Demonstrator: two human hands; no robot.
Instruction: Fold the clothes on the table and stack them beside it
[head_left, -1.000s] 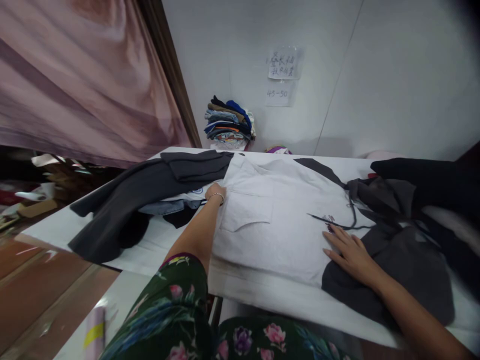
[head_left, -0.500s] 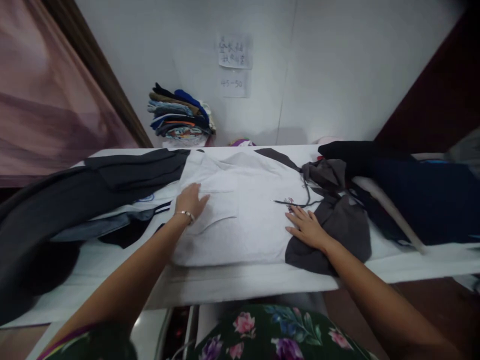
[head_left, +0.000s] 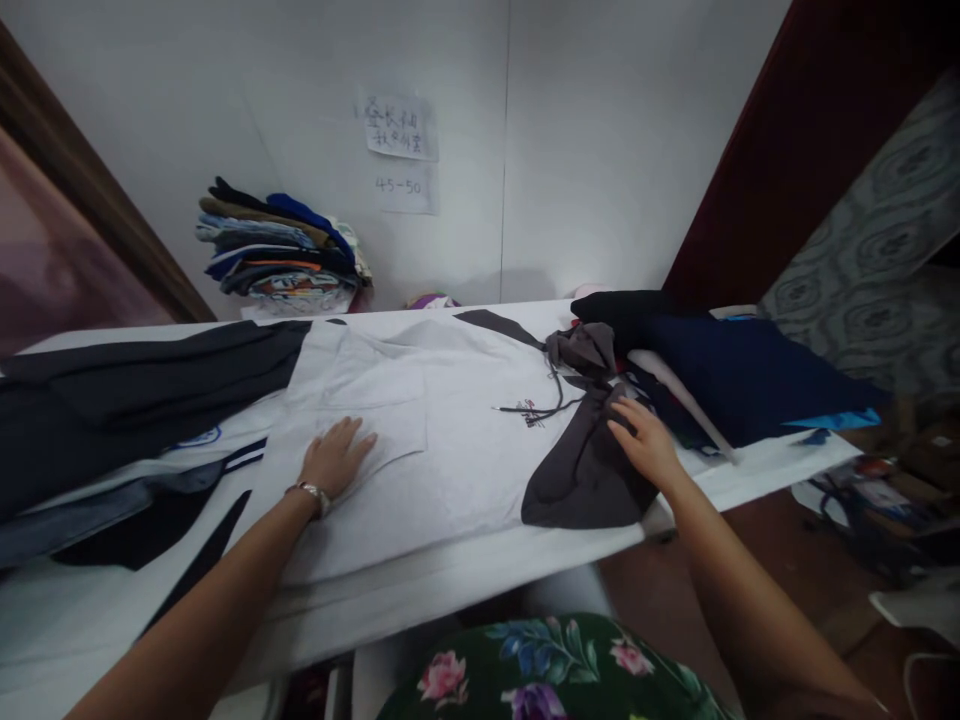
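Note:
A white hoodie (head_left: 465,440) with a front pocket lies spread sideways on the table, its neck end to the right. Its dark grey sleeve (head_left: 577,470) is laid near the front edge, and the grey hood (head_left: 585,348) is bunched behind it. Dark drawstrings (head_left: 536,408) trail over the small printed mark on the chest. My left hand (head_left: 335,460), a bracelet at the wrist, rests flat on the hoodie by the pocket, fingers extended. Over the grey sleeve's upper part is my right hand (head_left: 643,440), fingers apart and grasping nothing; whether it presses the cloth I cannot tell.
Dark trousers and other garments (head_left: 150,380) cover the table's left side. Navy and black clothes (head_left: 720,365) lie at its right end. A folded clothes stack (head_left: 277,245) stands at the back left, against the wall with paper signs (head_left: 401,125).
My view has turned to the right. My right hand has moved from the chest print to the upper part of the grey sleeve. My left hand has slid nearer the front edge.

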